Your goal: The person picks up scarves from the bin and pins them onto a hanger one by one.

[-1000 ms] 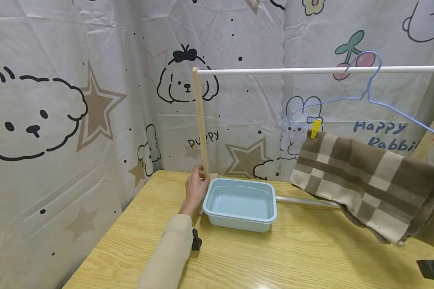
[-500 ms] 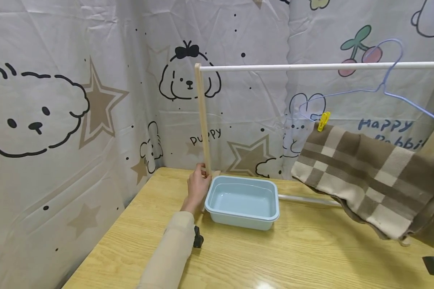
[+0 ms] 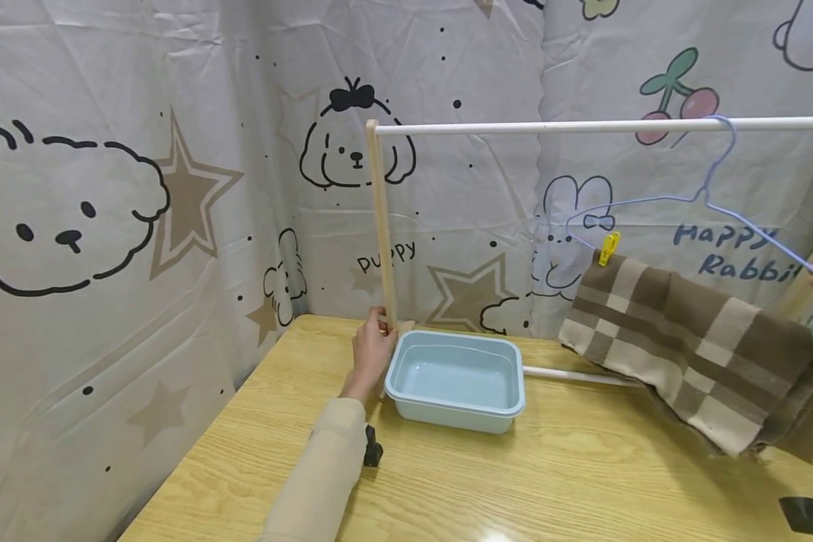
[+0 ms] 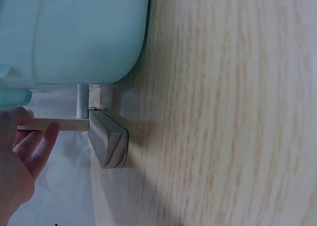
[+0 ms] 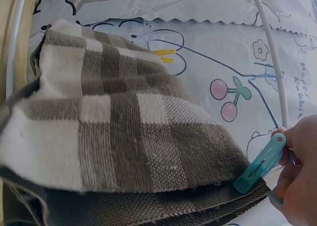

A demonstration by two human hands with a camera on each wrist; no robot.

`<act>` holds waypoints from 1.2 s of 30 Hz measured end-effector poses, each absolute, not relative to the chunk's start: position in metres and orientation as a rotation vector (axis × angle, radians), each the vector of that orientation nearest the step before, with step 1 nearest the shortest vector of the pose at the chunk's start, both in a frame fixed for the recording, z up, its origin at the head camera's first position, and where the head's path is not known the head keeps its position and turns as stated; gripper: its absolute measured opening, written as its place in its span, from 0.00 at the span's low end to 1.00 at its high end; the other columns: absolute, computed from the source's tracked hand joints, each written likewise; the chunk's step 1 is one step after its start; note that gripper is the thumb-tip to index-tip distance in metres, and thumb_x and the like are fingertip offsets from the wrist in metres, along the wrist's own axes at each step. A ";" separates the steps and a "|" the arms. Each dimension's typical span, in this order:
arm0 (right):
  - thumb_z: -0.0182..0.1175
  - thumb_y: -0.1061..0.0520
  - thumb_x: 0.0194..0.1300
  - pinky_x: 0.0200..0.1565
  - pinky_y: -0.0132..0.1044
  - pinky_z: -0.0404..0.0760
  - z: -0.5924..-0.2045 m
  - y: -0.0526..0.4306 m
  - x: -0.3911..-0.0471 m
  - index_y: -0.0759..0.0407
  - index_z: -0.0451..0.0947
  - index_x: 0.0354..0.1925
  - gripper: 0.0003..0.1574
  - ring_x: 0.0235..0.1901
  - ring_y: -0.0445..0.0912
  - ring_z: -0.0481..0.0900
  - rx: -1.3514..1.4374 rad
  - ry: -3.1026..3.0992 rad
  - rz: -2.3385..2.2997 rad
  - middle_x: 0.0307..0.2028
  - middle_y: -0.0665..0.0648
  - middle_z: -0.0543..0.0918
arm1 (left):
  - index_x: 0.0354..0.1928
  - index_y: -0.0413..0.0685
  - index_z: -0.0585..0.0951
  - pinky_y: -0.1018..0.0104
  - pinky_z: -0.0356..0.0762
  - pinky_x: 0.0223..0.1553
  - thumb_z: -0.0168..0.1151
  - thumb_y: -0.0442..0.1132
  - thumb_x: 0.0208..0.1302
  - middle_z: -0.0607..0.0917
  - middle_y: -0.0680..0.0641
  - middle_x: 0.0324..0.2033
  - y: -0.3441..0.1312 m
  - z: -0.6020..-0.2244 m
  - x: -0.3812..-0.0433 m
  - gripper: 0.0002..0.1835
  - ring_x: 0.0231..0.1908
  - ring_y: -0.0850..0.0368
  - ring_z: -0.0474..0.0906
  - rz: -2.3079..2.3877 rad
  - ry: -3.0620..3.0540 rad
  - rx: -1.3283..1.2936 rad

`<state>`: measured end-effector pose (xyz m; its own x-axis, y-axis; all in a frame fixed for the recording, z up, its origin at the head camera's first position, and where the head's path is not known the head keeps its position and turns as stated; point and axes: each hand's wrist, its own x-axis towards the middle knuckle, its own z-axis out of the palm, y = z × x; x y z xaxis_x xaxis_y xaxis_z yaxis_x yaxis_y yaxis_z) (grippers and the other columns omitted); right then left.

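Note:
A blue wire hanger [image 3: 703,196] has its hook at the white rod [image 3: 515,129] of a drying rack. Folded over the hanger is a brown-and-cream checked cloth [image 3: 691,339], held by a yellow clothespin [image 3: 608,248] at one end and a teal clothespin [image 5: 260,164] at the other. My right hand [image 5: 302,171] pinches the hanger's right end, beside the teal clothespin; the head view cuts it off at the edge. My left hand [image 3: 371,348] grips the rack's wooden post [image 3: 382,226] low down, just above its wooden foot [image 4: 108,139].
A light blue plastic basin [image 3: 455,384] sits on the wooden table [image 3: 549,482] inside the rack's left post. Behind it runs the rack's lower white bar [image 3: 576,375]. A printed curtain [image 3: 196,361] hangs close behind. A black item [image 3: 802,516] lies at front right.
The hanger rose above the rod, then came down so its hook sits at rod height. The cloth moved up and down with it. My left hand stays on the post.

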<state>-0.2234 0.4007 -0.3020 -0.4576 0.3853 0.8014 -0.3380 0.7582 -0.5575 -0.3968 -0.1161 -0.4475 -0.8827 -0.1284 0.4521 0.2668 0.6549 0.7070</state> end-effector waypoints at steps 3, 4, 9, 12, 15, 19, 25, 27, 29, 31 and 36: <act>0.47 0.55 0.79 0.37 0.16 0.54 -0.302 0.402 -0.227 0.23 0.71 0.41 0.20 0.30 0.23 0.56 -0.079 -1.865 0.875 0.30 0.23 0.62 | 0.55 0.44 0.75 0.53 0.78 0.35 0.67 0.32 0.63 0.87 0.43 0.36 -0.118 -0.447 -0.396 0.19 0.34 0.46 0.82 -1.120 -2.401 -0.108; 0.48 0.56 0.78 0.36 0.15 0.55 -0.303 0.403 -0.229 0.23 0.72 0.41 0.20 0.30 0.23 0.57 -0.094 -1.862 0.883 0.30 0.22 0.63 | 0.55 0.44 0.75 0.53 0.79 0.35 0.67 0.32 0.63 0.87 0.43 0.36 -0.119 -0.447 -0.396 0.19 0.34 0.46 0.82 -1.116 -2.401 -0.110; 0.52 0.61 0.75 0.37 0.15 0.58 -0.305 0.395 -0.223 0.29 0.79 0.48 0.23 0.31 0.22 0.61 -0.172 -1.862 0.942 0.31 0.23 0.65 | 0.56 0.42 0.74 0.54 0.80 0.34 0.66 0.32 0.64 0.87 0.42 0.35 -0.121 -0.447 -0.393 0.19 0.33 0.47 0.83 -1.097 -2.425 -0.142; 0.54 0.63 0.72 0.36 0.15 0.58 -0.302 0.379 -0.213 0.32 0.77 0.54 0.25 0.32 0.21 0.60 -0.195 -1.851 0.906 0.33 0.23 0.64 | 0.56 0.42 0.74 0.54 0.80 0.34 0.66 0.32 0.64 0.87 0.42 0.35 -0.122 -0.448 -0.394 0.20 0.33 0.46 0.83 -1.080 -2.427 -0.154; 0.55 0.65 0.71 0.31 0.15 0.56 -0.302 0.368 -0.209 0.43 0.79 0.59 0.24 0.32 0.21 0.59 -0.220 -1.844 0.851 0.34 0.22 0.63 | 0.57 0.41 0.74 0.53 0.81 0.35 0.66 0.32 0.64 0.87 0.40 0.35 -0.124 -0.448 -0.394 0.20 0.34 0.45 0.84 -1.073 -2.419 -0.164; 0.57 0.66 0.69 0.49 0.20 0.62 -0.305 0.363 -0.208 0.57 0.75 0.63 0.25 0.46 0.20 0.62 -0.221 -1.848 0.767 0.42 0.21 0.66 | 0.57 0.43 0.73 0.53 0.81 0.36 0.64 0.34 0.67 0.88 0.40 0.38 -0.126 -0.445 -0.393 0.19 0.36 0.45 0.84 -1.079 -2.469 -0.180; 0.57 0.60 0.72 0.71 0.37 0.56 -0.313 0.365 -0.202 0.56 0.74 0.65 0.24 0.70 0.45 0.64 -0.158 -1.814 0.670 0.67 0.48 0.72 | 0.55 0.47 0.76 0.54 0.80 0.39 0.62 0.37 0.69 0.88 0.45 0.42 -0.134 -0.446 -0.389 0.15 0.38 0.49 0.85 -1.124 -2.478 -0.194; 0.57 0.61 0.71 0.71 0.36 0.55 -0.315 0.363 -0.200 0.59 0.76 0.62 0.22 0.69 0.39 0.64 -0.109 -1.779 0.677 0.64 0.36 0.73 | 0.54 0.48 0.78 0.55 0.81 0.40 0.61 0.39 0.69 0.88 0.47 0.43 -0.135 -0.447 -0.387 0.13 0.39 0.51 0.86 -1.110 -2.448 -0.203; 0.58 0.64 0.69 0.65 0.29 0.58 -0.318 0.359 -0.197 0.63 0.79 0.59 0.20 0.62 0.31 0.68 -0.076 -1.767 0.707 0.55 0.26 0.73 | 0.52 0.49 0.80 0.55 0.81 0.39 0.60 0.39 0.69 0.88 0.49 0.43 -0.136 -0.447 -0.383 0.11 0.39 0.53 0.87 -1.075 -2.412 -0.209; 0.59 0.65 0.68 0.57 0.24 0.59 -0.320 0.354 -0.195 0.66 0.80 0.56 0.19 0.53 0.24 0.67 -0.057 -1.790 0.745 0.47 0.18 0.69 | 0.49 0.49 0.81 0.55 0.81 0.37 0.60 0.39 0.69 0.88 0.49 0.42 -0.136 -0.446 -0.380 0.09 0.38 0.54 0.87 -1.027 -2.377 -0.224; 0.60 0.63 0.68 0.42 0.18 0.56 -0.322 0.340 -0.192 0.70 0.80 0.53 0.18 0.43 0.17 0.58 -0.031 -1.986 0.703 0.40 0.24 0.68 | 0.48 0.47 0.82 0.57 0.83 0.41 0.62 0.35 0.68 0.87 0.47 0.42 -0.132 -0.433 -0.370 0.09 0.40 0.53 0.85 -0.998 -2.360 -0.373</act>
